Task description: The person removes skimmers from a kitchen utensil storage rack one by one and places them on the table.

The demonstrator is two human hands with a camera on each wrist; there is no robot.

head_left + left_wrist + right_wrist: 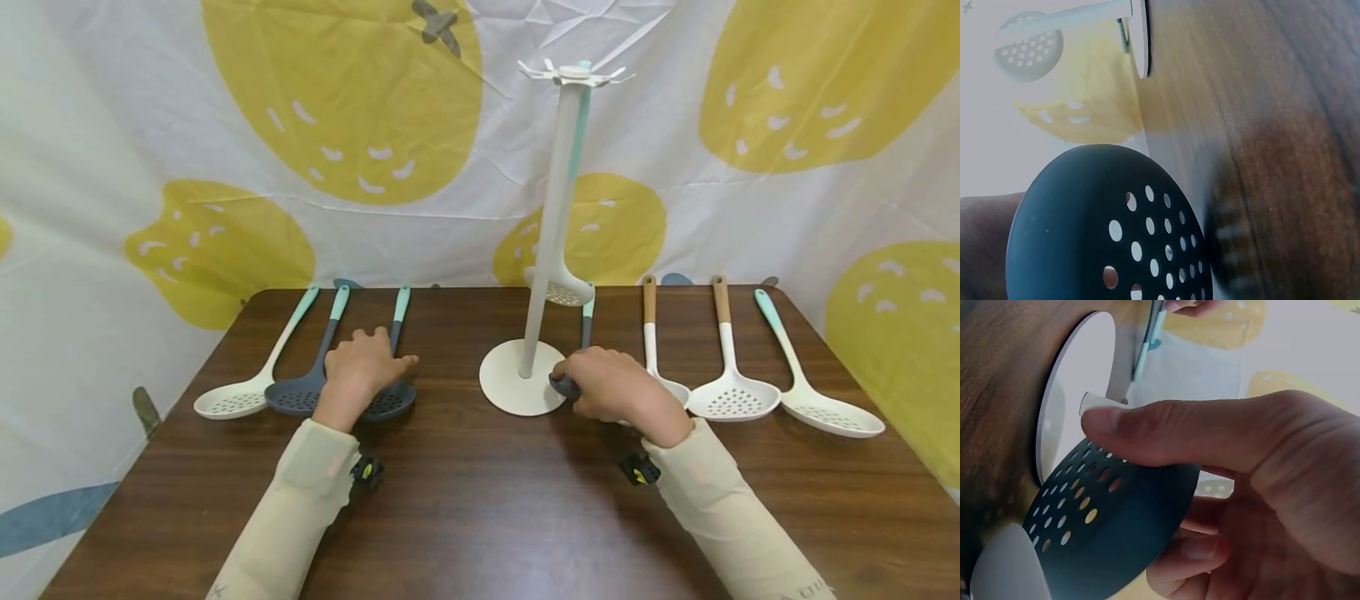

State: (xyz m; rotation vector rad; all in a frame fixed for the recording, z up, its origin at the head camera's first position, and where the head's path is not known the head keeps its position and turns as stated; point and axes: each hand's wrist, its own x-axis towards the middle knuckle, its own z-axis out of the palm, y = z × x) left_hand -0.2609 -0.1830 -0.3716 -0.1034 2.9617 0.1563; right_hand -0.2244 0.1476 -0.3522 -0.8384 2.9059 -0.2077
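My right hand (618, 383) pinches the bowl of a dark blue skimmer (1125, 531), its thumb on the perforated face and fingers behind. This skimmer's mint-tipped handle points to the back, beside the round base (504, 387) of a white utensil stand (551, 225). My left hand (360, 367) is over another dark skimmer (390, 404), thumb spread away from the fingers, and overlaps its handle in the head view. That skimmer's bowl hides most of the hand in the left wrist view. On the stand hangs a white skimmer (567, 290) with a mint handle.
At left lie a white skimmer (232, 400) and a dark one (292, 393), both mint-handled. To the right are two white utensils with wooden handles (649, 300) and a white skimmer (832, 414) with a mint handle. A patterned cloth (420, 242) hangs behind the wooden table (480, 517).
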